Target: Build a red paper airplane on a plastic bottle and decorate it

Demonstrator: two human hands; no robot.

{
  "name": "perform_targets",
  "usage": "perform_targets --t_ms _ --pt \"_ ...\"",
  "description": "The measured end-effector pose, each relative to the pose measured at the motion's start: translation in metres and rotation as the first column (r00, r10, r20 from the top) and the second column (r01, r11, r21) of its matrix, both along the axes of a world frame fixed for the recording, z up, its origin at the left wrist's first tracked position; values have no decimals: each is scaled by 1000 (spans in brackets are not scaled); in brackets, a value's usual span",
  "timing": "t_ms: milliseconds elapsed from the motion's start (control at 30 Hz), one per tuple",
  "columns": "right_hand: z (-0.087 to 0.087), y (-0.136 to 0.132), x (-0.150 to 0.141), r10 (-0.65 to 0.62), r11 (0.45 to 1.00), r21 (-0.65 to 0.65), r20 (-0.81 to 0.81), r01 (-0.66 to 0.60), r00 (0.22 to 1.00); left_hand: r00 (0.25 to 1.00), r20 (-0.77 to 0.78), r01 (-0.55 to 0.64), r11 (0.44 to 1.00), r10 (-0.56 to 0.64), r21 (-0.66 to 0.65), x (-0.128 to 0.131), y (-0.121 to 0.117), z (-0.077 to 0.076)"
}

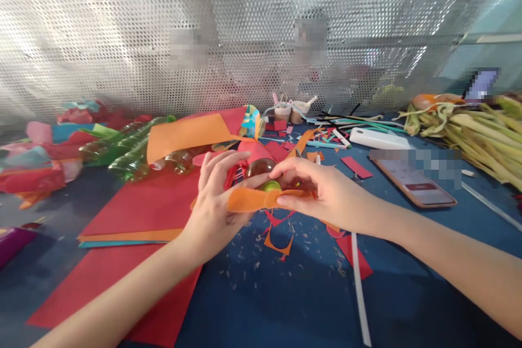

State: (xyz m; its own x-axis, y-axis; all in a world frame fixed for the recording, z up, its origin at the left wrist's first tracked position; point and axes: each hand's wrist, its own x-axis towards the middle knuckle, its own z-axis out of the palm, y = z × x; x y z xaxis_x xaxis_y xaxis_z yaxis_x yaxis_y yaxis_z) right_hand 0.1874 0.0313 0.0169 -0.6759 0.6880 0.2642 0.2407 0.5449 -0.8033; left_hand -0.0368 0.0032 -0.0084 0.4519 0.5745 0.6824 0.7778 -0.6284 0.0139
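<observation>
An orange propeller-shaped piece (248, 200), cut from thin sheet, stretches across in front of both hands. My right hand (322, 187) pinches its right part between thumb and fingers. Just behind its middle shows a green bottle cap (270, 186), with the brownish clear plastic bottle (261, 168) beyond. My left hand (218, 201) is curled around the bottle's neck end, index finger by the cap; the orange piece covers part of that grip. Red and orange paper pieces are around the bottle, partly hidden by the hands.
Red sheets (155, 206) lie at left, beneath an orange sheet (187, 133) and green bottles (130, 166). Orange scraps (279, 244) and a white strip (359, 288) lie nearby. At right are a phone (414, 176), a white glue gun-like object (379, 138) and dry husks (468, 130). Perforated metal (244, 38) stands behind.
</observation>
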Motion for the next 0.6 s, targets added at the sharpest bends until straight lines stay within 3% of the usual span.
perform_targets --t_ms 100,200,333,433,500,600 --pt "-6 -2 -1 -33 999 23 -14 34 999 998 41 -48 992 43 119 2 -7 -6" --pt "-9 -6 -4 -93 994 68 31 90 995 994 93 -64 988 51 138 1 -13 -10" --pt "-12 -12 -8 -135 982 139 55 126 989 960 277 -37 999 31 16 -7 -21 -11" --pt "-18 -13 -8 -131 972 202 57 117 990 874 483 43 979 59 -198 -13 -25 -10" --pt "-23 -13 -8 -119 959 268 76 95 990 795 588 115 915 148 -386 -14 -25 -10" --pt "-28 -15 -9 -107 927 370 109 59 988 690 654 271 727 310 -631 -10 -19 -13"
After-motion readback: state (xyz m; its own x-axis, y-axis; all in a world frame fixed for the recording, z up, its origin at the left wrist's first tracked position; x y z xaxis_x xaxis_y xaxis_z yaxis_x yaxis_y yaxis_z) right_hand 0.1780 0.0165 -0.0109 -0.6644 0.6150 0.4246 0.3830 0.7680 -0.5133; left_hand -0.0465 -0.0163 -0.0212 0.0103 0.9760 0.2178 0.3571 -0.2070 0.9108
